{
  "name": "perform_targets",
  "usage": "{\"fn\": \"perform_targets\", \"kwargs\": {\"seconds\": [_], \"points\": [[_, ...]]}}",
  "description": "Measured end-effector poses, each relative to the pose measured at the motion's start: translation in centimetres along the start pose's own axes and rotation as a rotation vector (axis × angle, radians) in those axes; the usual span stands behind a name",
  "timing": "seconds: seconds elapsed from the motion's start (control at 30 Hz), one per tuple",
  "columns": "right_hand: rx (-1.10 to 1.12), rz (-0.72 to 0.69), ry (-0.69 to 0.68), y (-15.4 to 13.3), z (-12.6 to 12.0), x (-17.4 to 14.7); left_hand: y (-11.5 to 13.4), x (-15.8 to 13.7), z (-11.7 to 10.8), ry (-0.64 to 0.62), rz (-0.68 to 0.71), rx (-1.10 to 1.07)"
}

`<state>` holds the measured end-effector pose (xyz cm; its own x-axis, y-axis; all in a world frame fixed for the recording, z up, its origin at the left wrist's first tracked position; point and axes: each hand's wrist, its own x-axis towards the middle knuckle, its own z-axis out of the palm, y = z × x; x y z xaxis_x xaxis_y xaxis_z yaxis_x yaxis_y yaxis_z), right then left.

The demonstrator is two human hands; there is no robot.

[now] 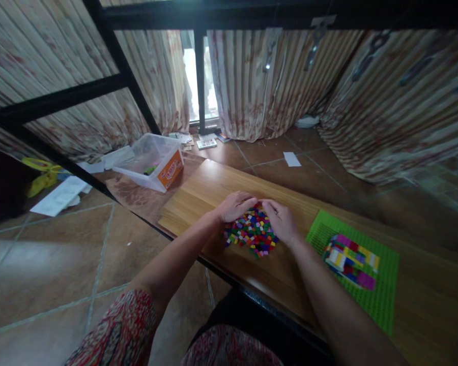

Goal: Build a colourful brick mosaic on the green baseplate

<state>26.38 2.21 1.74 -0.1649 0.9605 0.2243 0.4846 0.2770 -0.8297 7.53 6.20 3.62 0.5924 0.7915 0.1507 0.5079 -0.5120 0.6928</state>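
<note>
A pile of small, brightly coloured square pieces (252,233) lies spread on a wooden board. My left hand (237,206) curves along the pile's far left edge, palm down with its fingers extended. Along the far right edge rests my right hand (280,219), its fingers bent inward toward the left hand's fingertips. Both hands cup the far side of the pile and grasp no single piece. To the right, a green studded baseplate (385,269) carries a low block of multicoloured building bricks (353,259).
The wooden board (209,178) sits on a dark-edged table. Beyond its left end stands a clear plastic box (145,178) with an orange label and a few things inside. Papers (292,159) and booklets (206,142) lie on the tiled floor. Black metal bars (145,107) cross in front of curtains.
</note>
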Motion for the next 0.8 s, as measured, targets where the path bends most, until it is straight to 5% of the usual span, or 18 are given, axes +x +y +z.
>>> {"fn": "perform_targets", "kwargs": {"seconds": [0.47, 0.63, 0.8], "points": [[0.107, 0.134, 0.103, -0.4, 0.0, -2.9, 0.6, -4.3, -0.2, 0.329, -0.097, -0.308], [0.184, 0.181, 0.207, -1.5, -0.9, -4.4, -2.2, -5.8, -1.2, 0.605, -0.355, 0.042], [0.071, 0.185, 0.311, -1.8, -2.0, -7.9, -4.0, -7.4, -1.0, 0.610, -0.390, 0.224]]}}
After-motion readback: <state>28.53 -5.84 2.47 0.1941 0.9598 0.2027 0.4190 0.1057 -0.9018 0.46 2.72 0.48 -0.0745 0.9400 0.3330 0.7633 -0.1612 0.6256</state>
